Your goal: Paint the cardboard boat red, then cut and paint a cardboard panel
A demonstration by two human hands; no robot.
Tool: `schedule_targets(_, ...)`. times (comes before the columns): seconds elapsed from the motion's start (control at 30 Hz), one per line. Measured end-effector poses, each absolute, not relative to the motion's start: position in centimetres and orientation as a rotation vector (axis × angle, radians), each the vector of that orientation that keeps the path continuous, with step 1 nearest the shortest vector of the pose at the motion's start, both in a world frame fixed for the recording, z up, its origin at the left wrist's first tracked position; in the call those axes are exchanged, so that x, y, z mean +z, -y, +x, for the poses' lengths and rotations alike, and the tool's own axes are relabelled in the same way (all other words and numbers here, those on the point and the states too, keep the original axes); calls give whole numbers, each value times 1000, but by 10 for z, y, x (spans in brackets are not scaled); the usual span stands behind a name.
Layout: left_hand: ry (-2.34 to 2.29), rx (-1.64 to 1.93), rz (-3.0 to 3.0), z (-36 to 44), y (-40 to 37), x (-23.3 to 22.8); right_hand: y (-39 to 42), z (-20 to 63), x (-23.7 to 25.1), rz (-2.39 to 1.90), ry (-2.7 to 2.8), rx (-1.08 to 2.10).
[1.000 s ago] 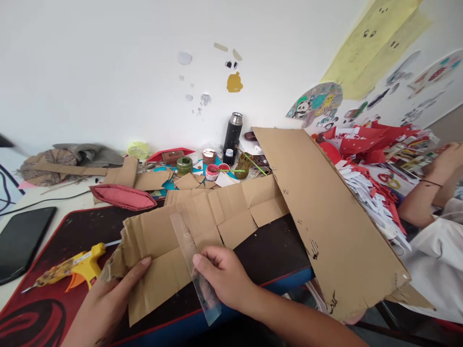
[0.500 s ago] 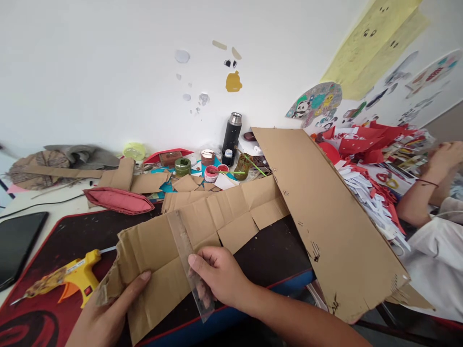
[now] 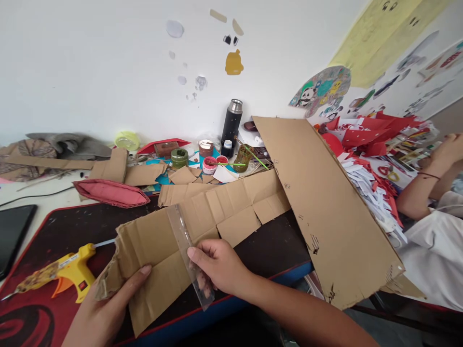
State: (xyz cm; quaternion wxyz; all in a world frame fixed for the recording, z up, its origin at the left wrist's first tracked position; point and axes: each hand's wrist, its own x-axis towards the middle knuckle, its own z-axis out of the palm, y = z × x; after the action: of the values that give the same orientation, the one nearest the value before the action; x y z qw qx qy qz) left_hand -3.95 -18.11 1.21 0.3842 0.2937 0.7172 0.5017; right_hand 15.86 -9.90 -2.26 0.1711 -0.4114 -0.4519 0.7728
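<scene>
A long, creased strip of cardboard (image 3: 155, 246) lies tilted over the dark mat, its near left end torn and bent. My left hand (image 3: 112, 299) grips that end, thumb on top and fingers hidden beneath. Across the strip lies a clear plastic ruler (image 3: 180, 226). My right hand (image 3: 217, 265) pinches the ruler's lower part, thumb over it and fingertips showing through from behind. Left of the strip, a yellow hot glue gun (image 3: 72, 272) rests on the mat, its glue stick pointing at the cardboard.
A big cardboard sheet (image 3: 325, 207) leans at the right. Paint jars (image 3: 180, 157), a black thermos (image 3: 231, 126) and a pink-lined cardboard piece (image 3: 112, 193) stand behind. A tablet (image 3: 14, 236) lies left. Another person's arm (image 3: 423, 188) is beside red and white paper scraps (image 3: 376, 197).
The view has shifted slightly, so the background sits higher and the left-hand items farther left. Both hands keep their holds on the cardboard and the ruler.
</scene>
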Motion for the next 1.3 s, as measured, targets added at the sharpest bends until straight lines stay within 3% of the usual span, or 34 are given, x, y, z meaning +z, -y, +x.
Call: schedule_targets(1.3,-1662,1229,456,-54,180,-11,97,159,-25,-1193,1237,2214)
